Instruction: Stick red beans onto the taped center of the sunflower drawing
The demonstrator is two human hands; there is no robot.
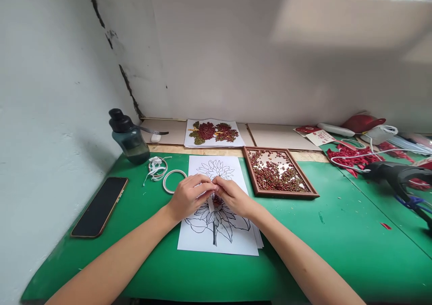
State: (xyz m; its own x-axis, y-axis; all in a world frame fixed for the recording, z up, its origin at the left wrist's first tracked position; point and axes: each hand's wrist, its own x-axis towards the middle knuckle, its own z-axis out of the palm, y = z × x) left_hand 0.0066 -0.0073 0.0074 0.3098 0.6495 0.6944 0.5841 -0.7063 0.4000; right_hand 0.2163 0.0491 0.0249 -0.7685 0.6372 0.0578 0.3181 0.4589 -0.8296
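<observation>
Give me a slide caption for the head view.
Left hand and right hand meet over a flower drawing, near a tray of bean-like bits.

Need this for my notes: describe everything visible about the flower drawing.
The flower drawing is white paper with black outlines: blooms, stem, leaves. Dark-red pieces show at the lower bloom's centre. It lies flat on the green table, another sheet showing at right. Left hand and right hand hide its middle; contact is unclear.

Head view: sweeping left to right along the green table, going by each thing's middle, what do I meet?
Phone → bottle → white ring → left hand → right hand → shallow tray → black tool, cut off by the right edge.
</observation>
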